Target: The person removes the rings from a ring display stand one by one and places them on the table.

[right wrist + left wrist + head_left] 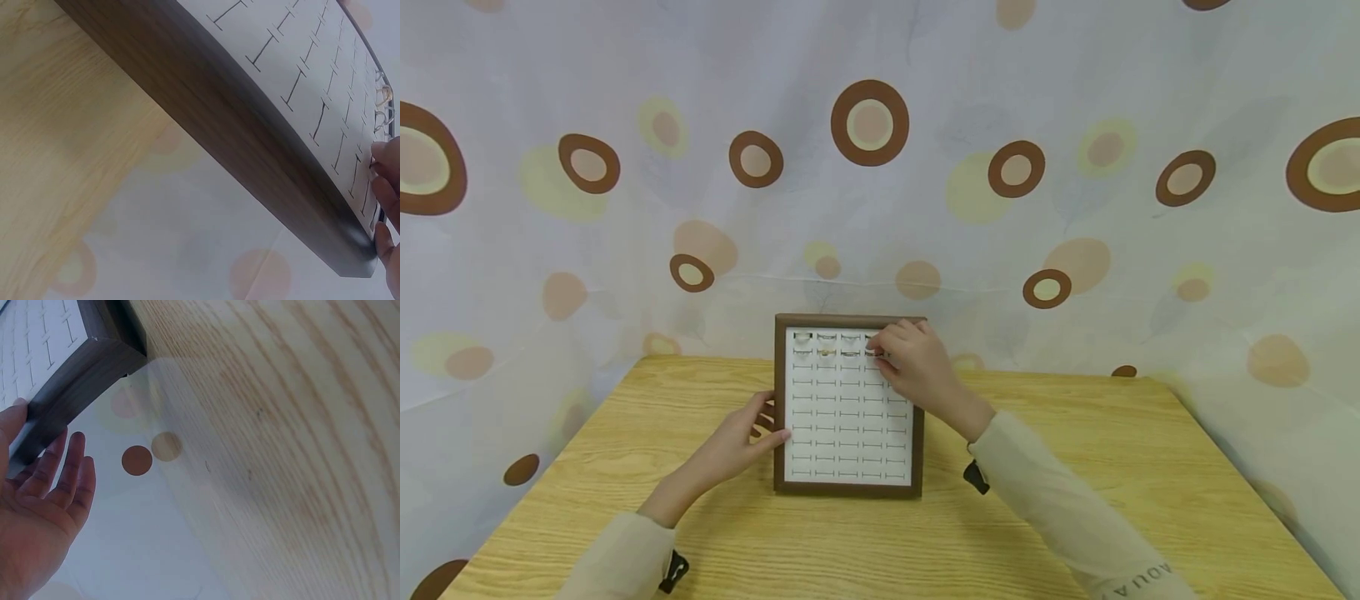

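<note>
Head: dark wooden ring tray with white slotted insert [848,405] flat on the wooden bench [1075,517]. Left hand [747,439] steadies the frame edge, fingers straight. Right hand [917,363] pinches at a small metal ring [873,351] in the top rows; its grip looks closed, contents hidden.

Left wrist: fingers [70,469] relaxed beside the frame.

Right wrist: fingertips [382,181] on slots. Rings look light, slippery, best pinched by the band; tray stiff.

head: above, forward-down, far | wrists: close, low | shared: ring tray [779,400]

Bare wooden table [1075,517] all around the ring tray [779,467]; curtain [1075,275] close behind.
</note>
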`<state>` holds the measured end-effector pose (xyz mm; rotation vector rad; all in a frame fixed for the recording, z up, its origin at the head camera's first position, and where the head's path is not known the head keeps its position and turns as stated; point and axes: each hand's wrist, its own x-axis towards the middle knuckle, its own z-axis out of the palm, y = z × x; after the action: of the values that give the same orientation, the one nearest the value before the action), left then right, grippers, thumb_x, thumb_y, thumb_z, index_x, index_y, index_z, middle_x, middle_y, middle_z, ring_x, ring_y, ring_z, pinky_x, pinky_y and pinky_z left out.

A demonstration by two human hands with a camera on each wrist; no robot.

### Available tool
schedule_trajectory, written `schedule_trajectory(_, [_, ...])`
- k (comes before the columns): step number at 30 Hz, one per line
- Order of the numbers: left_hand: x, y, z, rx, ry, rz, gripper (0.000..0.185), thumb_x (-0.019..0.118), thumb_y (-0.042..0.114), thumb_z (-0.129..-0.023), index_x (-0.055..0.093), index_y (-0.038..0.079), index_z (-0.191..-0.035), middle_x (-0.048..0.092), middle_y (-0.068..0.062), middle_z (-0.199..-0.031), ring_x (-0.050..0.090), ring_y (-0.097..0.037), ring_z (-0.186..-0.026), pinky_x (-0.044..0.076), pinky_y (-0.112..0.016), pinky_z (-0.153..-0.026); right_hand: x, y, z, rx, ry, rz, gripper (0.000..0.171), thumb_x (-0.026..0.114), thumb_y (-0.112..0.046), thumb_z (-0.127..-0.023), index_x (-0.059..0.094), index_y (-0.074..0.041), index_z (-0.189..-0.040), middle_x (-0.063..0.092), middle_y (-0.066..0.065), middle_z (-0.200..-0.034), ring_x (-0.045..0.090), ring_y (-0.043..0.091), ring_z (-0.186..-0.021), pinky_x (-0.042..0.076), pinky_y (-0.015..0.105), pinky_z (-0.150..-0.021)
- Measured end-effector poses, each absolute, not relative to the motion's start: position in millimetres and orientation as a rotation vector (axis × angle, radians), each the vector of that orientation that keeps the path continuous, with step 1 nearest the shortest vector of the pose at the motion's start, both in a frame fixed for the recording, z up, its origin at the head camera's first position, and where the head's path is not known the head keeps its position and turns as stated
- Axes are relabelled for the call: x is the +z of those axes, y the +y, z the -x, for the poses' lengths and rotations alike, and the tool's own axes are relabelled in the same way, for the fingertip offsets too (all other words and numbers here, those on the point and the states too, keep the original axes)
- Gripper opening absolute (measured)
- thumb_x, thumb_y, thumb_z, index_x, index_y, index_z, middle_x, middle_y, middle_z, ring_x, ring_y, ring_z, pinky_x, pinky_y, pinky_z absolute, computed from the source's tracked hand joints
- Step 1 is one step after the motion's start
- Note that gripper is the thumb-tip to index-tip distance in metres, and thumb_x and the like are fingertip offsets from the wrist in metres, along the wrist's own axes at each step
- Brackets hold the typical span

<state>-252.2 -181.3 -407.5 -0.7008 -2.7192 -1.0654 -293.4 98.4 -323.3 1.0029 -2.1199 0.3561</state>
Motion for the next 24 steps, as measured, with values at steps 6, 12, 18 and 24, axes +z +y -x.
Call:
schedule_trajectory(6, [-406.0,-180.8,251.0,-1.066,-2.724,0.697,0.056,0.061,0.026,-0.088,0.036,-0.001,-0.131,0.060,-0.010,-0.105,0.060,-0.021,-0.092,0.049,-0.035,-0.076,-326.4,96.4,295.4,0.367,-2.089,-0.990,0.013,0.069,-0.005,-0.077,0.064,-0.013,-0.085,0.066,-0.004,-0.081,0.057,0.013,-0.077,0.037,0.030,-0.069])
schedule_trajectory(12, [-406.5,-180.8,251.5,-1.064,-2.727,0.696,0.056,0.061,0.026,-0.088,0.036,-0.001,-0.131,0.060,-0.010,-0.105,0.060,-0.021,-0.093,0.049,-0.035,-0.076,-327.4,96.6,296.6,0.397,-2.092,-0.998,0.013,0.067,-0.004,-0.078,0.065,-0.016,-0.083,0.067,-0.005,-0.082,0.055,0.012,-0.076,0.035,0.030,-0.070])
schedule_trajectory(18, [-406.6,-180.4,251.6,-1.073,-2.726,0.700,0.057,0.061,0.027,-0.088,0.036,-0.001,-0.131,0.060,-0.010,-0.105,0.060,-0.021,-0.093,0.049,-0.035,-0.076,-327.5,97.6,296.9,0.441,-2.092,-1.015,0.014,0.068,-0.004,-0.076,0.065,-0.017,-0.082,0.068,-0.006,-0.082,0.054,0.011,-0.075,0.034,0.030,-0.071])
schedule_trajectory(24, [-406.5,-180.0,251.6,-1.069,-2.726,0.698,0.057,0.061,0.026,-0.088,0.036,-0.002,-0.131,0.060,-0.011,-0.106,0.060,-0.021,-0.093,0.049,-0.035,-0.077,-327.0,99.1,296.8,0.496,-2.088,-1.034,0.016,0.068,-0.003,-0.075,0.065,-0.017,-0.083,0.068,-0.007,-0.081,0.053,0.010,-0.075,0.033,0.030,-0.070])
